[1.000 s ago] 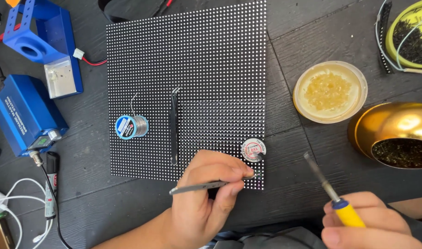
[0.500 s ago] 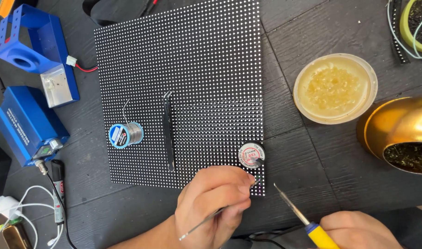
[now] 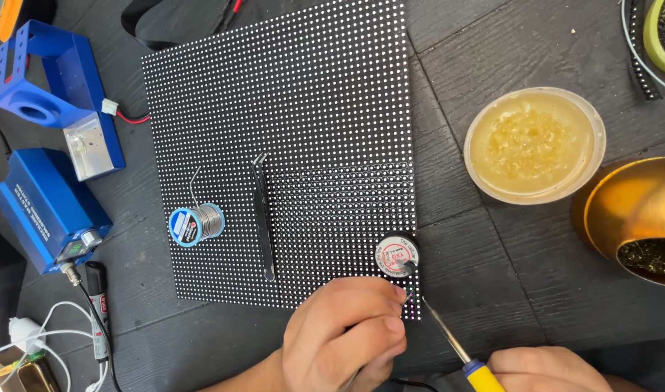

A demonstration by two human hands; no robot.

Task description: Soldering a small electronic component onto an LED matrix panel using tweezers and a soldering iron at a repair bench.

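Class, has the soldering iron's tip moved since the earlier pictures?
Yes. The soldering iron tip has swung left, toward the dotted panel corner, beside the small round tin.

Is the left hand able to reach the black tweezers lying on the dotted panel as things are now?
Probably yes. The left hand sits at the panel's near edge, the tweezers lie just beyond it, and nothing stands between, though its fingers already pinch a thin tool.

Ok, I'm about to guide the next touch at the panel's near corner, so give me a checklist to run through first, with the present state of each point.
1. Soldering iron gripped by the right hand: ok.
2. Iron tip at the corner of the dotted panel: ok.
3. Left hand holding a thin tool: ok; its working end is hidden.
4. Small round tin beside the work spot: ok.
5. Solder spool in use: not ok, lies apart.
6. Tip hot: cannot tell.
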